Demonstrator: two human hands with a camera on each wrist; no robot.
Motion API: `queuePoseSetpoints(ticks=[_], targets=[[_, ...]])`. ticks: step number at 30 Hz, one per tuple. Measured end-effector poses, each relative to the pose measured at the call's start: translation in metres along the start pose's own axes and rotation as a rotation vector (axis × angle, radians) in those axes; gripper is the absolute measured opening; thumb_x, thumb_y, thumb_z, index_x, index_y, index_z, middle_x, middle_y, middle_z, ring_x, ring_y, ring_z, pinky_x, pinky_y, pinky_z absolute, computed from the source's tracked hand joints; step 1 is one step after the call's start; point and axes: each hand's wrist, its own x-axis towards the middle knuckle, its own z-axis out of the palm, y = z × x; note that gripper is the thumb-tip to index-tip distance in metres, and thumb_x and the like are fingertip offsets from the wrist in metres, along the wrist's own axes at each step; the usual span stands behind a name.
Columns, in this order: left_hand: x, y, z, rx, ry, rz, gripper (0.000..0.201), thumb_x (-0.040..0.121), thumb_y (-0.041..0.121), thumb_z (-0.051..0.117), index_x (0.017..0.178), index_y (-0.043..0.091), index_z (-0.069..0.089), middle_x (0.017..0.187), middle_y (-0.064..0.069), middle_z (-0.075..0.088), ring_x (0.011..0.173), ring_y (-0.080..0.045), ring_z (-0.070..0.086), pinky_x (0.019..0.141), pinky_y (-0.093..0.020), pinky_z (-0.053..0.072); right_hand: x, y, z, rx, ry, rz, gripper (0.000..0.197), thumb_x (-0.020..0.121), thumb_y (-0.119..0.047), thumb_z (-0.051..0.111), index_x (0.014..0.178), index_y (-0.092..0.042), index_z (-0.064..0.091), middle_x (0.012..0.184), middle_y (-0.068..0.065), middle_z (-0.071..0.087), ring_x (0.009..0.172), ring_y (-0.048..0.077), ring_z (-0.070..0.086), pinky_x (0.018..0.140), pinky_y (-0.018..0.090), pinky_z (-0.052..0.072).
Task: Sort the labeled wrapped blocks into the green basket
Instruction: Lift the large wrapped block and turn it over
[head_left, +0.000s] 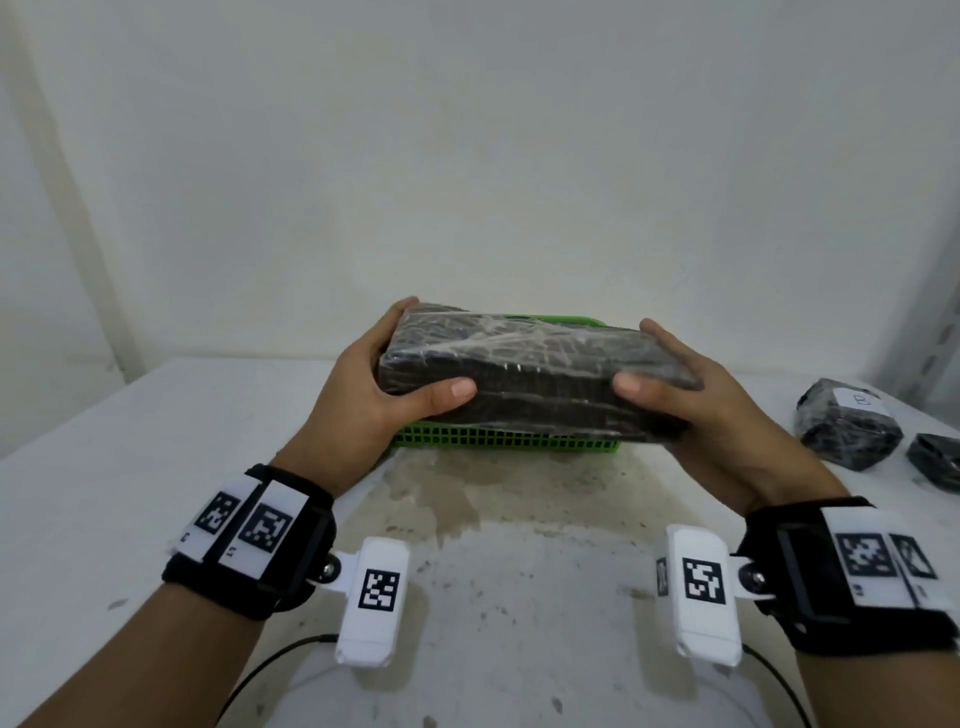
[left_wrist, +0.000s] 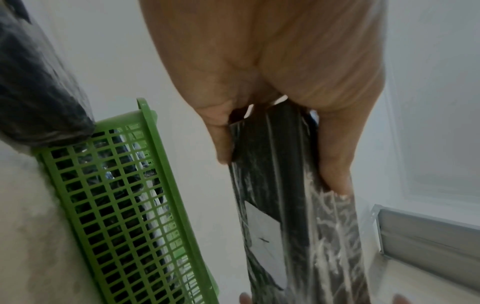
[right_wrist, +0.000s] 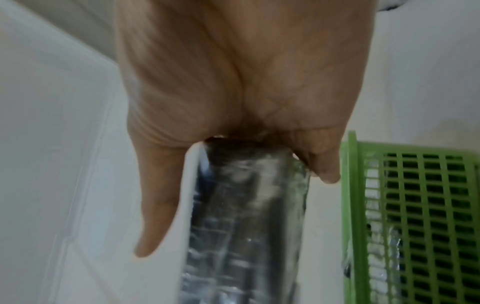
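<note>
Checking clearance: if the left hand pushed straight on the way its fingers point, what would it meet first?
The left hand already grips the long wrapped block, so that comes first; beyond it, probably the right hand.

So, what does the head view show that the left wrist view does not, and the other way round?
Only the head view shows both hands, the left hand and the right hand, gripping the two ends of the long wrapped block above the green basket, plus two smaller wrapped blocks on the table at the right. Only the left wrist view shows a white label on the long block's hidden face, and wrapped things already inside the basket. Both show the left hand, the long block and the basket.
</note>
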Motion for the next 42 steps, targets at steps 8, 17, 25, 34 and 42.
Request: queuePoseSetpoints(ticks=[8,17,25,34,42], targets=[[0.002,-0.004,0.001,-0.077,-0.221,-0.018,0.113,0.073,0.025,0.088,0.159,0.042,0.016,0.159,0.008,0.040,0.140,-0.012,0.050,0.112,-0.036,0.048,0.001,0.006,0.014,0.145,0.156,0.279,0.035,0.085,-0.037,0.078,0.110,-0.012,0.078,0.111,0.012,0.080,0.096,0.028,0.079,0.085,0.037,0.059],[0.006,-0.009,0.020,-0.186,0.076,-0.240,0.056,0.084,0.052,0.075,0.119,0.008,0.071,0.115,-0.011,0.076,0.111,-0.032,0.072,0.110,-0.055,0.046,0.002,0.009,0.024,-0.012,0.239,0.079,0.058,0.068,-0.045,0.085,0.111,-0.007,0.078,0.101,0.010,0.082,0.093,0.025,0.080,0.093,0.042,0.062],[0.004,-0.003,0.022,-0.275,0.108,-0.206,0.047,0.086,0.032,0.070,0.123,0.003,0.067,0.114,-0.018,0.075,0.102,-0.033,0.074,0.101,-0.052,0.054,0.001,0.003,0.018,-0.031,0.177,0.015,0.049,0.071,-0.032,0.087,0.112,-0.007,0.078,0.103,0.009,0.082,0.098,0.027,0.079,0.092,0.039,0.060],[0.004,-0.006,0.022,-0.401,0.062,-0.239,0.048,0.092,0.029,0.069,0.132,0.003,0.062,0.123,-0.020,0.071,0.108,-0.035,0.071,0.089,-0.041,0.061,0.000,0.001,0.014,-0.076,0.091,0.018,0.057,0.067,-0.028,0.086,0.120,-0.012,0.071,0.101,0.006,0.082,0.086,0.024,0.080,0.062,0.035,0.061],[0.004,-0.008,0.027,-0.342,0.024,-0.160,0.054,0.088,0.020,0.075,0.136,0.004,0.056,0.126,-0.019,0.070,0.113,-0.037,0.070,0.091,-0.040,0.059,0.002,0.003,0.009,-0.013,0.161,0.050,0.055,0.069,-0.033,0.086,0.119,-0.011,0.075,0.108,0.007,0.082,0.095,0.023,0.080,0.080,0.034,0.061]])
